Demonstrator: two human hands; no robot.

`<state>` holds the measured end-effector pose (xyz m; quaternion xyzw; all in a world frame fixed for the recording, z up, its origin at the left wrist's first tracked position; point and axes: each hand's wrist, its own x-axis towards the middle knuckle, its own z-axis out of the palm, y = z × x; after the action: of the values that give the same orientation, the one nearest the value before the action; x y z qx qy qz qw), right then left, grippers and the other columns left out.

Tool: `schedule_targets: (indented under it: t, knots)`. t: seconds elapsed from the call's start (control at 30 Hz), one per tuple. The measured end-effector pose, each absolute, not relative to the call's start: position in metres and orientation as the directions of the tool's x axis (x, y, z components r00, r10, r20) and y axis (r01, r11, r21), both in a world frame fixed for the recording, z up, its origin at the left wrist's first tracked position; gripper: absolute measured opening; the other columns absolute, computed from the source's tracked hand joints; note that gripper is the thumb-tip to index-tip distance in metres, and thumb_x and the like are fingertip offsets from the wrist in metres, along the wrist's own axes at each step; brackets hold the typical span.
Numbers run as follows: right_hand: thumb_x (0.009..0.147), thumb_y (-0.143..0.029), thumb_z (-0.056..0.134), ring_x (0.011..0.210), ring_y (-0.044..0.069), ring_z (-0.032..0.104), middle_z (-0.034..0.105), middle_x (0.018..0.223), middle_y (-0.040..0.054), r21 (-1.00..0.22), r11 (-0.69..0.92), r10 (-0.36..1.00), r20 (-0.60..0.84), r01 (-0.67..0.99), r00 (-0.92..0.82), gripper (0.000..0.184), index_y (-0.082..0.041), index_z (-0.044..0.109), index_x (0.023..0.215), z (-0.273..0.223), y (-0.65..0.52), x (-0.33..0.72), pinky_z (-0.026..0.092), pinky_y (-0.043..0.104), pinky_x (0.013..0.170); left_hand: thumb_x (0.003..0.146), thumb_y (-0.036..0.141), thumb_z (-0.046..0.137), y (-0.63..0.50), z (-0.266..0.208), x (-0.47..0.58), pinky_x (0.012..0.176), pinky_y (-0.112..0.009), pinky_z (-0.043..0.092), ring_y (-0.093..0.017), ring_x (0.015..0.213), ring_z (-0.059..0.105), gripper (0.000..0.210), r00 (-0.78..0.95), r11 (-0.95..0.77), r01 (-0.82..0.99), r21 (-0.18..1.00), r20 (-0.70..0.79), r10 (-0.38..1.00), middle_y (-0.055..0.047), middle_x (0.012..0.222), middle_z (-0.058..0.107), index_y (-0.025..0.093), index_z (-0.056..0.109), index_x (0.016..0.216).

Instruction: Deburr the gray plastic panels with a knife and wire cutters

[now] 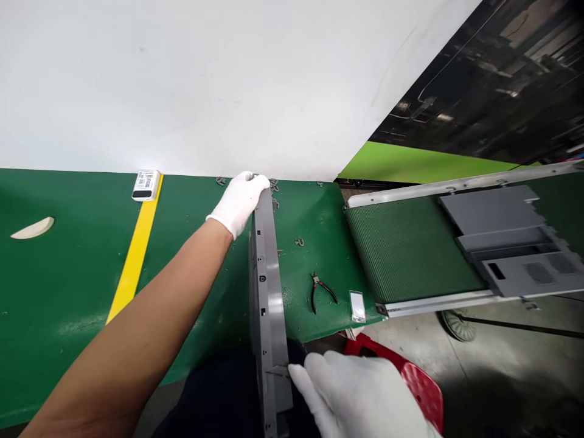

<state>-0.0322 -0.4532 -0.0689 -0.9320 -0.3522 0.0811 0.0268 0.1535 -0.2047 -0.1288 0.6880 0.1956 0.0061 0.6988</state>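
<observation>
A long grey plastic panel [272, 298] stands on its narrow edge, running from the green table toward my body, with small slots along its upper side. My left hand [241, 198], in a white glove, is closed over the panel's far end. Close to me, my right hand [360, 389], also gloved, is closed on a knife [277, 370]. Only its thin pointed blade shows, lying against the near part of the panel; the handle is hidden in the fist.
Red-and-black nippers [322, 292] and a small clear-cased card [358, 306] lie on the green table [191, 359]. Grey plastic scraps [298, 242] are scattered about. At right, a conveyor belt [410, 249] carries another grey moulded part [506, 237]. A red stool [422, 389] stands below.
</observation>
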Motion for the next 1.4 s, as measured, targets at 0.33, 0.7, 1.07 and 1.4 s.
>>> schedule_targets:
  t: [0.33, 0.7, 1.07, 1.4]
  knots:
    - [0.1, -0.032, 0.052, 0.033, 0.019, 0.054, 0.056, 0.049, -0.0024, 0.082, -0.664, 0.734, -0.12, 0.743, 0.669, 0.034, -0.027, 0.049, 0.067, -0.069, -0.448, -0.033, 0.015, 0.035, 0.039, 0.079, 0.03, 0.063, -0.202, -0.135, 0.155, 0.055, -0.036, 0.035, -0.018, 0.06, 0.053, 0.01, 0.937, -0.037, 0.205, 0.978, -0.185, 0.295, -0.003, 0.07, 0.059, 0.023, 0.057, 0.079]
    - [0.099, -0.036, 0.051, 0.028, 0.021, 0.046, 0.05, 0.042, -0.0004, 0.151, -0.641, 0.753, -0.066, 0.753, 0.655, 0.038, -0.027, 0.05, 0.063, -0.074, -0.448, -0.033, 0.006, 0.037, 0.046, 0.079, 0.03, 0.063, -0.201, -0.133, 0.154, 0.055, -0.035, 0.031, -0.017, 0.059, 0.05, 0.011, 0.94, -0.06, 0.197, 0.979, -0.172, 0.294, -0.003, 0.067, 0.057, 0.022, 0.056, 0.076]
    - [0.1, -0.041, 0.055, 0.031, 0.013, 0.041, 0.049, 0.04, -0.0009, 0.046, -0.678, 0.734, -0.028, 0.734, 0.679, 0.044, -0.024, 0.05, 0.061, -0.076, -0.453, -0.032, 0.011, 0.033, 0.043, 0.081, 0.035, 0.065, -0.196, -0.142, 0.156, 0.06, -0.035, 0.035, -0.019, 0.066, 0.053, 0.013, 0.946, -0.052, 0.181, 0.982, -0.16, 0.283, -0.004, 0.072, 0.058, 0.023, 0.061, 0.08]
    - [0.1, -0.042, 0.055, 0.031, 0.013, 0.04, 0.047, 0.04, -0.0013, 0.045, -0.68, 0.731, -0.029, 0.731, 0.682, 0.045, -0.024, 0.049, 0.06, -0.076, -0.454, -0.033, 0.012, 0.033, 0.044, 0.082, 0.032, 0.064, -0.197, -0.138, 0.156, 0.061, -0.036, 0.036, -0.02, 0.067, 0.054, 0.011, 0.951, -0.076, 0.175, 0.982, -0.148, 0.272, -0.005, 0.071, 0.058, 0.022, 0.061, 0.08]
